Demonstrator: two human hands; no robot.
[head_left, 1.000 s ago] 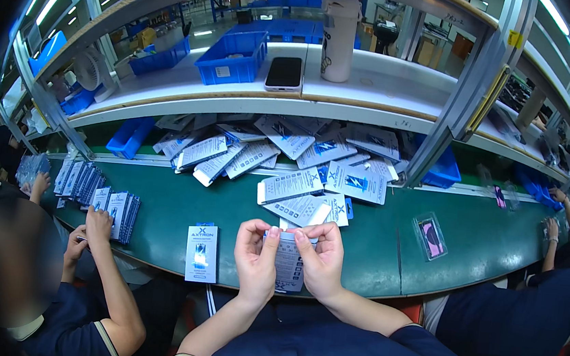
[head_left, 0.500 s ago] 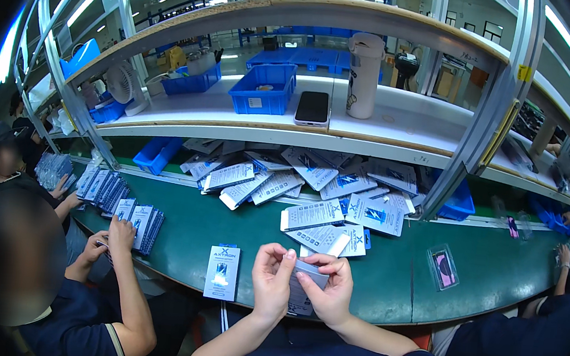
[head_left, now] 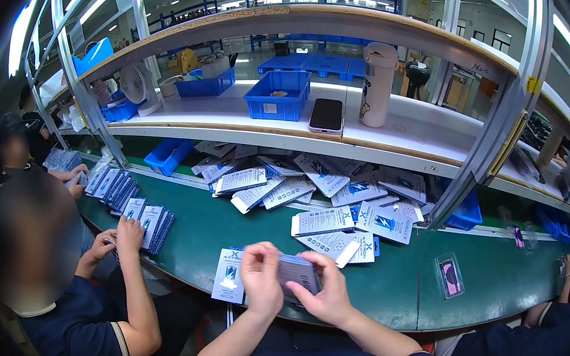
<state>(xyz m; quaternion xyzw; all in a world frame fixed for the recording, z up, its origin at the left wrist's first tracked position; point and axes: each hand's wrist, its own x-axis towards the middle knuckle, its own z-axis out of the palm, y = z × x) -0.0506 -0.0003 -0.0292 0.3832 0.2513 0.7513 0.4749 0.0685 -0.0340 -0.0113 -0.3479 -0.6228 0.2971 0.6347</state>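
A flat grey-and-blue retail box [head_left: 298, 273] is held up over the front of the green table. My right hand [head_left: 326, 293] grips its right side, with the thumb across the face and the fingers behind. At its left edge my left hand [head_left: 263, 279] is closed, fingertips curled together against the box. Beside my left hand a white-and-blue box [head_left: 228, 277] lies face up on the table, partly covered by that hand. Just beyond my hands, a white box [head_left: 329, 244] with an opened end flap rests at the near edge of a heap of similar boxes [head_left: 330, 175].
A clear package with a pink insert [head_left: 450, 276] lies to the right on the green table [head_left: 384, 290]. At left, a co-worker's hands [head_left: 130, 235] touch stacked boxes [head_left: 157, 227]. A shelf above carries a phone [head_left: 326, 115], a tumbler [head_left: 378, 84] and a blue bin [head_left: 278, 95].
The box between my hands has turned upright, showing more of its face. My left fingers have curled in at its edge. The whole view has shifted slightly.
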